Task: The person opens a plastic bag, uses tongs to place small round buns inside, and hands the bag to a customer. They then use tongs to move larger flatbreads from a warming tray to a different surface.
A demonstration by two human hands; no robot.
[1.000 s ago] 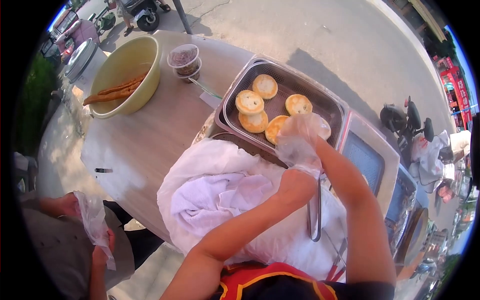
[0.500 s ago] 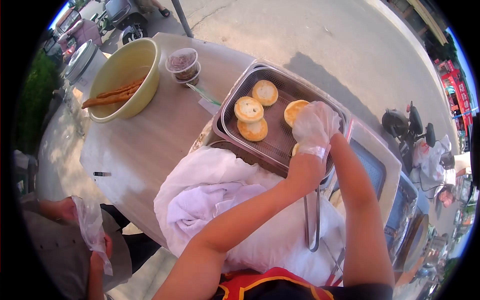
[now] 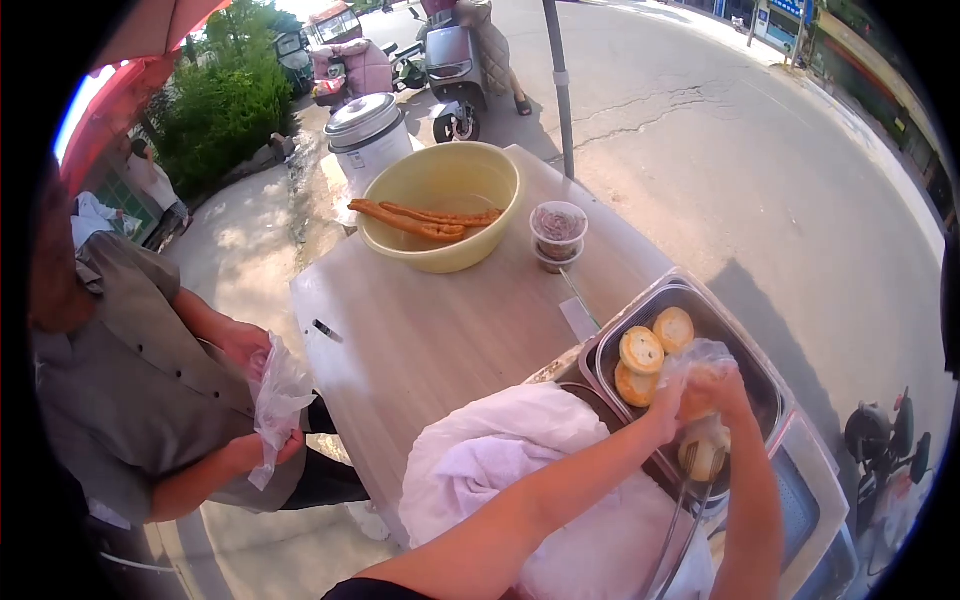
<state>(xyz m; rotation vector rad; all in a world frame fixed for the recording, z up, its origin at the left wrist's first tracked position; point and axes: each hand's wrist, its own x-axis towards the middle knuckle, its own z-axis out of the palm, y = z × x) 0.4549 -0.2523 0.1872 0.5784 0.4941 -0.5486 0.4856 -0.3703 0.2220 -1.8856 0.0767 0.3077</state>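
My left hand (image 3: 667, 408) and my right hand (image 3: 716, 388) are close together over the metal tray (image 3: 768, 395), with fingers closed on a clear plastic bag (image 3: 703, 354). Their grip partly hides the bag. Round flatbreads (image 3: 641, 351) lie at the tray's left side, one overlapping another. Under my right hand is another flatbread (image 3: 703, 458), with metal tongs (image 3: 677, 520) beside it, their handles toward me. A white cloth (image 3: 530, 415) lies in a heap left of the tray.
A yellow basin (image 3: 440, 258) holds fried dough sticks (image 3: 425, 222). Two stacked tubs (image 3: 558, 228) stand on the table (image 3: 450, 330). At the left, a person (image 3: 150, 370) holds a plastic bag (image 3: 280, 400). A pole (image 3: 562, 95) and scooter (image 3: 452, 65) are beyond.
The view has swung left, showing more of the other person. My hands have drawn up from the flatbreads with the bag, uncovering one near the tongs.
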